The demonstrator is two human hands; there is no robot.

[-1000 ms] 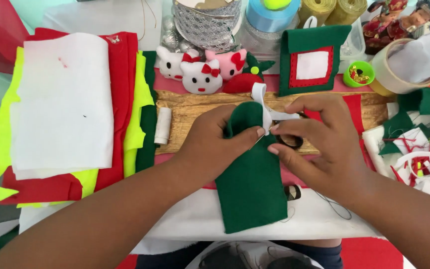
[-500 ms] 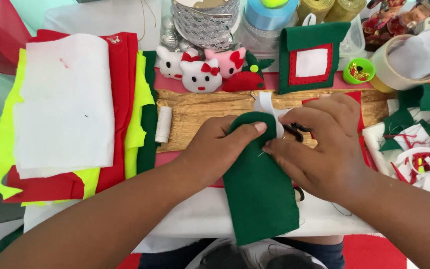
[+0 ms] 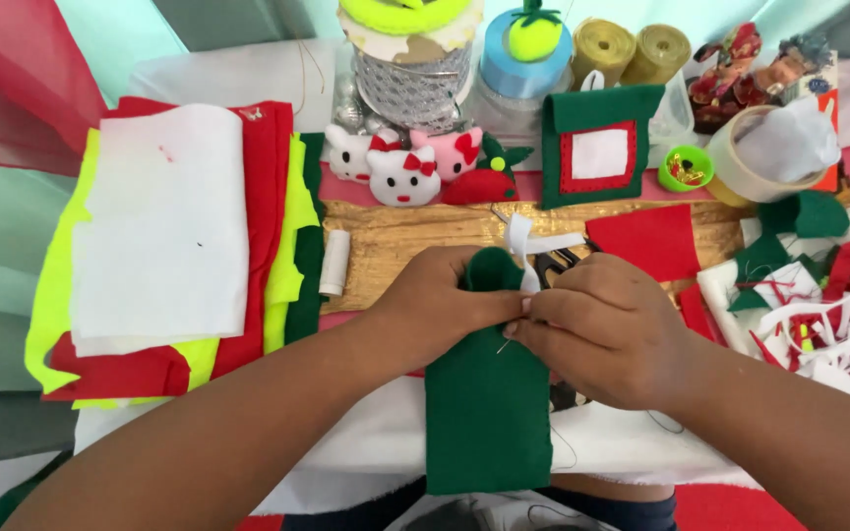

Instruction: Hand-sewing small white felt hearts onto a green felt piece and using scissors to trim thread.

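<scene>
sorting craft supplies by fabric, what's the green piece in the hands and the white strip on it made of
Green rectangular piece: looks like felt, matte, fuzzy, cleanly cut edges without fraying. Narrow white strip: probably ribbon or felt trim, thin and folded; too small to tell.

View: single head-worn camera, no second view to share ground with.
Position: above the near edge of the desk point(image 3: 405, 251), over the forearms.
Facing: steeply downward and away toward the far side.
Nearness: close; left hand point(image 3: 440, 300) and right hand point(image 3: 607, 329) large at frame centre, on the green felt piece point(image 3: 489, 413).
Left reach: as far as the felt stack point(image 3: 164, 231) and draped cloth beyond.
Right reach: up to the scrap pile point(image 3: 819, 305), cut by the frame edge.
Far reach: ends at the ribbon spools point(image 3: 632, 49), tops cropped.
Near reach: forearms cropped at bottom corners.
</scene>
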